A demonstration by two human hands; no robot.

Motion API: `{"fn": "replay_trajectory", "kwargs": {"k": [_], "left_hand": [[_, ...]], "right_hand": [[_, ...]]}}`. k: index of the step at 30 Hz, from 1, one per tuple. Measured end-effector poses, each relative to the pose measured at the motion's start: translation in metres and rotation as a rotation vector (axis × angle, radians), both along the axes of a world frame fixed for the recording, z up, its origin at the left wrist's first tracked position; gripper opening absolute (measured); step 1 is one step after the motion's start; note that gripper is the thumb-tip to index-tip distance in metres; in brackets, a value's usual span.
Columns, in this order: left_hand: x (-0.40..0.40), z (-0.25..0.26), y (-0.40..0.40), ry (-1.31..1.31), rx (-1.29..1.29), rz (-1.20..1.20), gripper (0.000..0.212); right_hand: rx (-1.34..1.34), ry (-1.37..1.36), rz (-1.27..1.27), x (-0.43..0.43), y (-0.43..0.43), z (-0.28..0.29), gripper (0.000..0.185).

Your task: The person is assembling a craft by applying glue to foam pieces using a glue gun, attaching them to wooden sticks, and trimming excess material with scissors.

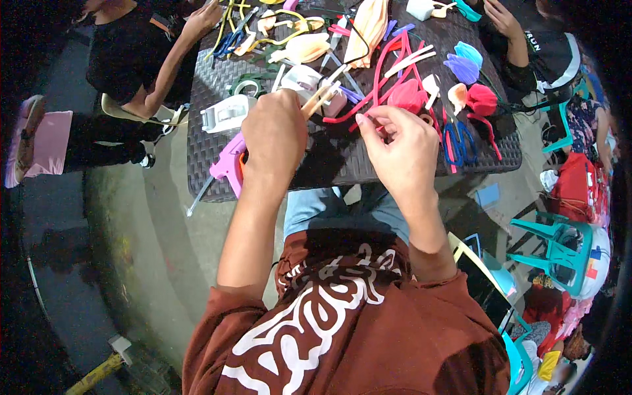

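Observation:
My left hand (pixel 276 133) is closed in a fist, with pale cream pipe cleaners (pixel 322 98) sticking out past its fingers. My right hand (pixel 402 140) is raised at the table's near side, thumb and forefinger almost together. Red pipe cleaners (pixel 345 116) run behind its fingertips; whether it pinches one cannot be made out. Just beyond it is a red pipe-cleaner tulip (pixel 407 96). Beside my left wrist lies a pink glue gun (pixel 231 160), partly hidden, a clear glue stick poking from its back. Blue-handled scissors (pixel 459 143) rest right of my right hand.
The brown woven-pattern table (pixel 498 158) carries a white tape dispenser (pixel 227 113), yellow bundles (pixel 303 48) and a purple-and-blue flower (pixel 464 63). A dark cable crosses it. People (pixel 123 54) sit left and right. Teal plastic chairs (pixel 558 247) stand at right.

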State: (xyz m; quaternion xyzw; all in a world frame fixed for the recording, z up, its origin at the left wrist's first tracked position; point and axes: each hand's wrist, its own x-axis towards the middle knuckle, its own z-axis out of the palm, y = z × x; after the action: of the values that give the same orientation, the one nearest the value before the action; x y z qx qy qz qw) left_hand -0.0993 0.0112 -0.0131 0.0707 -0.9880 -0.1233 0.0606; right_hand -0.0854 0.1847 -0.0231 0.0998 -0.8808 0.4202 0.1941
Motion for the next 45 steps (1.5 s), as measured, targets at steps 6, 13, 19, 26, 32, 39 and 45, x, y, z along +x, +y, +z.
{"fn": "replay_trajectory", "kwargs": {"k": [6,13,19,26,32,39,45], "left_hand": [[0.001,-0.007,-0.003,0.123,0.015,-0.041,0.014],[0.0,-0.002,0.004,0.0,-0.011,0.018,0.015],[0.017,0.027,0.006,0.218,0.15,0.044,0.017],[0.067,0.035,0.03,0.031,0.715,-0.157,0.013],[0.073,0.012,0.029,0.096,0.784,-0.17,0.014],[0.08,0.014,0.022,0.082,1.004,-0.212,0.01],[0.079,0.009,0.017,0.17,1.063,-0.301,0.011]], "right_hand": [[-0.025,-0.002,-0.008,0.002,0.001,0.001,0.017],[-0.024,0.012,0.018,0.005,0.0,0.002,0.017],[-0.265,-0.102,0.064,0.005,0.006,-0.003,0.022],[-0.849,-0.331,0.334,0.006,0.0,-0.008,0.018],[-0.902,-0.397,0.39,0.015,-0.002,-0.014,0.017],[-0.774,-0.404,0.307,0.025,0.011,-0.011,0.017],[-0.908,-0.312,0.223,0.027,0.005,-0.005,0.018]]}}
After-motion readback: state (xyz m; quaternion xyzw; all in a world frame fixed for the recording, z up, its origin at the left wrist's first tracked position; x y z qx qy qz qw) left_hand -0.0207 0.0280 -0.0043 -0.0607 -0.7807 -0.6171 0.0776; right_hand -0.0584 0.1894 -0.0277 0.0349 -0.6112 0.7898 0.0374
